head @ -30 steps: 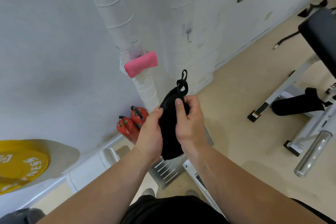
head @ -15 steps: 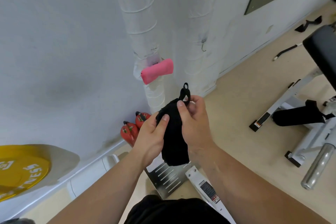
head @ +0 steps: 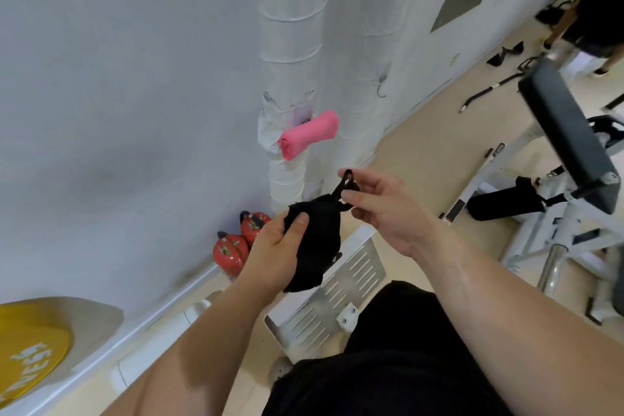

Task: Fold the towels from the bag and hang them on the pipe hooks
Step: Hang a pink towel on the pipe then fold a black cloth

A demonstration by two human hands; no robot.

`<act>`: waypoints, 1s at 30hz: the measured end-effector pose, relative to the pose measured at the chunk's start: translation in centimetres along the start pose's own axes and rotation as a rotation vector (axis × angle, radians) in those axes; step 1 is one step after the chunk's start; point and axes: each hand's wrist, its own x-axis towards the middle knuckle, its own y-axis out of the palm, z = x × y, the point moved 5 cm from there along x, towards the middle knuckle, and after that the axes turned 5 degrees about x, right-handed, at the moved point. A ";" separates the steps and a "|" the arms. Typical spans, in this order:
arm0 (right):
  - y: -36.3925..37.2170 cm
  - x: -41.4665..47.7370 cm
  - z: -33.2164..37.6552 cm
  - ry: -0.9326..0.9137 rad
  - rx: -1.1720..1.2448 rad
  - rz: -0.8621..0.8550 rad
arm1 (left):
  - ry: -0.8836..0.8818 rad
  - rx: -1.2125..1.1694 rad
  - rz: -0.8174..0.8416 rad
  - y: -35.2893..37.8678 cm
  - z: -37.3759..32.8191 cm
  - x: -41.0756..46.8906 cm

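Gripping the bunched black towel (head: 317, 243) in the left hand (head: 271, 255) — right hand (head: 388, 209) pinching its loop (head: 347, 179)

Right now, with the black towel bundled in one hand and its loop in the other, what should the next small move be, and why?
Probably raise the loop toward the bare hook. The left hand grips the folded black towel, the right hand pinches its loop, and the pink towel hangs on the other pipe, so the bare hook looks like the free spot.
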 end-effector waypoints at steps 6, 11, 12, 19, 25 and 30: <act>0.1 1.0 0.4 0.027 -0.136 -0.069 | -0.014 0.138 0.053 -1.0 0.8 1.1; -0.6 2.4 0.7 -0.019 -0.136 -0.151 | -0.004 0.192 0.018 -0.7 0.7 2.0; -0.8 2.7 0.9 -0.034 -0.120 -0.133 | -0.004 0.186 0.016 -0.6 0.6 2.2; -3.6 6.3 2.1 0.027 0.268 0.076 | 0.060 0.217 0.046 2.7 -0.8 5.8; -11.8 13.1 3.8 0.044 0.022 0.071 | 0.007 0.246 -0.023 10.5 -2.3 12.3; -19.9 17.7 5.7 0.103 0.015 0.168 | -0.049 0.094 -0.168 18.5 -3.8 17.5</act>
